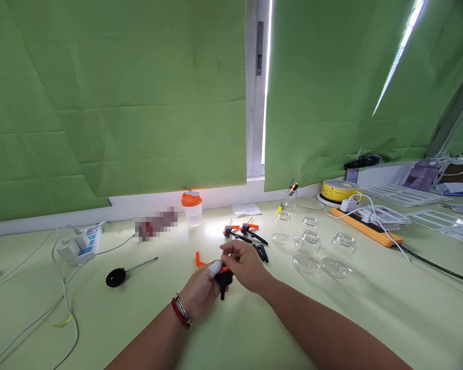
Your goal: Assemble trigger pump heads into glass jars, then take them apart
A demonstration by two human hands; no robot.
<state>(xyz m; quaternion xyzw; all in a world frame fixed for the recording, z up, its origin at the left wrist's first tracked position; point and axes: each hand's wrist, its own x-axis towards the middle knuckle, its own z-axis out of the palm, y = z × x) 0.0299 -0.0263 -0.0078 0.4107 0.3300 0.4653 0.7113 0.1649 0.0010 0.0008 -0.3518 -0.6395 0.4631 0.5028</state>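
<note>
Low over the table, my left hand [205, 288] is closed around a black and orange plastic part [224, 278] with a short black stem pointing toward me. White wrapping covers the left thumb. My right hand [245, 264] pinches at the top of this part; its fingertips hide whatever small piece may be between them. Just behind the left hand an orange angled piece [199, 259] shows. Beyond my hands lie two similar black and orange parts [237, 234] with thin metal rods. Short black pieces [261, 252] rest beside my right hand.
Several clear glass jars [307, 252] stand at the right, by an orange power strip [366, 226] with cables. An orange-lidded cup [193, 209] is at the back. Left are a black disc with a metal rod [116, 277], a white power strip [90, 245] and loose cables.
</note>
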